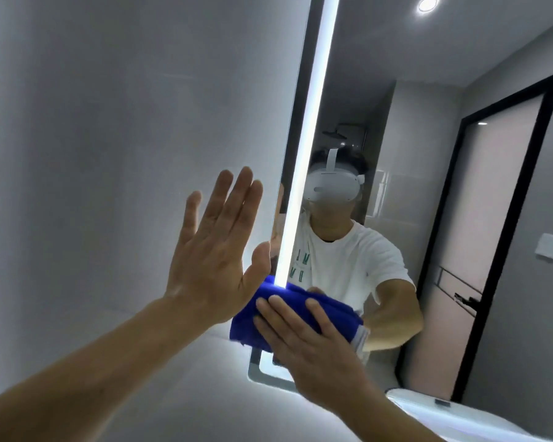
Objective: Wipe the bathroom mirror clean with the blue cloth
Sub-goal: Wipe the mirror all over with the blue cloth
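Observation:
The mirror (428, 193) fills the right half of the view, with a lit strip (313, 122) running down its left edge. A folded blue cloth (246, 320) lies against the mirror's lower left corner. My right hand (313, 346) presses the cloth flat to the glass with straight fingers. To the left of the mirror, my left hand (217, 247) is flat against the grey wall, fingers straight and spread, thumb near the mirror's edge.
The grey tiled wall (109, 154) takes up the left half. The mirror reflects a person in a white shirt with a headset, a dark-framed door (492, 250) and a wall switch (551, 245). A white rounded fixture (460, 416) shows at the bottom right.

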A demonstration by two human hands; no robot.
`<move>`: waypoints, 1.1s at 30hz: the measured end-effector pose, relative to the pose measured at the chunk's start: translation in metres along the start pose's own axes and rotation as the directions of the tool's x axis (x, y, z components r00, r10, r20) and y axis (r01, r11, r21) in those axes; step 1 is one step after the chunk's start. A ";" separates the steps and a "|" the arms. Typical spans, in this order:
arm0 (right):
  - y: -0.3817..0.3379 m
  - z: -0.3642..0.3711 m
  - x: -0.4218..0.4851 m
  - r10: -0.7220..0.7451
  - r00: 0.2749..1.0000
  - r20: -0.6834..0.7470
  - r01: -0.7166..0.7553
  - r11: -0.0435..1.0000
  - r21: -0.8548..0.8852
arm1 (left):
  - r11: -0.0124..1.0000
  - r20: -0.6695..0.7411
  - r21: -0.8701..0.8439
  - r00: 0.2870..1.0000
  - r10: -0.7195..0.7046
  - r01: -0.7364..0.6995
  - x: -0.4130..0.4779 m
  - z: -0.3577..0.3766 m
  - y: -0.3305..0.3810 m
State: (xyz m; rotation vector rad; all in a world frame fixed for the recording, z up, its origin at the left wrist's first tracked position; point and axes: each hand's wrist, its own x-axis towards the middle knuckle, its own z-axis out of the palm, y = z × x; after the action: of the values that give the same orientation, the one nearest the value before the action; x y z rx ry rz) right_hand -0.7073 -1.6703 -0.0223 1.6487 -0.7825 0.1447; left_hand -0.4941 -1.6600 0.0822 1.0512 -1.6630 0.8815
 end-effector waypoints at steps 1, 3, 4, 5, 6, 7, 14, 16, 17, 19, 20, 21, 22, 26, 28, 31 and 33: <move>0.014 -0.004 0.009 0.018 1.000 -0.011 -0.017 1.000 0.009 | 1.000 -0.009 -0.011 1.000 -0.006 0.006 0.004 -0.001 -0.003; 0.048 -0.010 0.028 0.059 0.998 -0.039 -0.058 0.998 0.026 | 1.000 -0.026 -0.025 0.999 -0.018 0.017 0.013 -0.005 -0.010; 0.068 -0.014 0.040 0.089 0.994 -0.062 -0.087 0.996 0.031 | 0.999 -0.039 -0.026 0.999 -0.022 0.021 0.018 -0.006 -0.014; 0.088 -0.017 0.052 0.122 0.988 -0.099 -0.120 0.992 0.026 | 0.999 -0.052 -0.029 0.998 -0.025 0.023 0.024 -0.007 -0.017; 0.110 -0.021 0.067 0.153 0.978 -0.143 -0.152 0.988 0.016 | 0.999 -0.064 -0.039 0.998 -0.028 0.025 0.029 -0.009 -0.019; 0.132 -0.026 0.082 0.181 0.966 -0.186 -0.183 0.983 0.009 | 0.998 -0.076 -0.053 0.997 -0.032 0.028 0.035 -0.010 -0.020; 0.254 -0.061 0.176 0.504 0.811 -0.297 -0.500 0.861 0.093 | 0.994 -0.096 -0.101 0.995 -0.039 0.029 0.074 -0.013 -0.017; 0.253 -0.066 0.184 0.591 0.758 -0.278 -0.580 0.804 0.128 | 0.993 -0.098 -0.112 0.994 -0.044 0.033 0.085 -0.014 -0.016; 0.244 -0.067 0.182 0.627 0.728 -0.278 -0.613 0.776 0.148 | 0.991 -0.099 -0.125 0.994 -0.054 0.042 0.090 -0.014 -0.016; 0.214 -0.061 0.165 0.651 0.708 -0.275 -0.627 0.758 0.179 | 0.989 -0.104 -0.142 0.993 -0.061 0.046 0.095 -0.014 -0.013; 0.192 -0.056 0.149 0.636 0.729 -0.255 -0.609 0.772 0.185 | 0.990 -0.107 -0.141 0.993 -0.047 0.032 0.097 -0.014 -0.011; 0.168 -0.049 0.128 0.604 0.764 -0.226 -0.578 0.797 0.176 | 0.990 -0.110 -0.138 0.994 -0.028 0.012 0.098 -0.014 -0.007; 0.143 -0.042 0.105 0.556 0.808 -0.196 -0.534 0.831 0.153 | 0.990 -0.113 -0.140 0.994 -0.012 -0.004 0.099 -0.014 -0.004; 0.084 -0.018 0.011 0.219 0.975 -0.035 -0.220 0.975 -0.043 | 0.983 -0.103 -0.179 0.994 0.027 -0.045 0.104 -0.018 0.011; 0.102 -0.018 -0.009 0.018 1.000 0.021 -0.015 0.990 -0.139 | 0.982 -0.096 -0.177 0.994 0.046 -0.062 0.111 -0.021 0.015; 0.160 -0.025 -0.010 -0.109 0.993 0.051 0.114 0.986 -0.125 | 0.985 -0.098 -0.154 0.993 0.060 -0.075 0.125 -0.026 0.018; 0.203 -0.032 0.004 -0.001 1.000 -0.016 -0.001 0.996 -0.094 | 0.989 -0.098 -0.137 0.994 0.040 -0.053 0.133 -0.029 0.019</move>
State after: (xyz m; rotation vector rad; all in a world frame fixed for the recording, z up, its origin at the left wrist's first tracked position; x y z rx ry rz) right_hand -0.8078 -1.6481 0.1562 1.5565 -0.7657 0.1192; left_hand -0.5265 -1.6592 0.2161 0.8661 -1.6496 0.8199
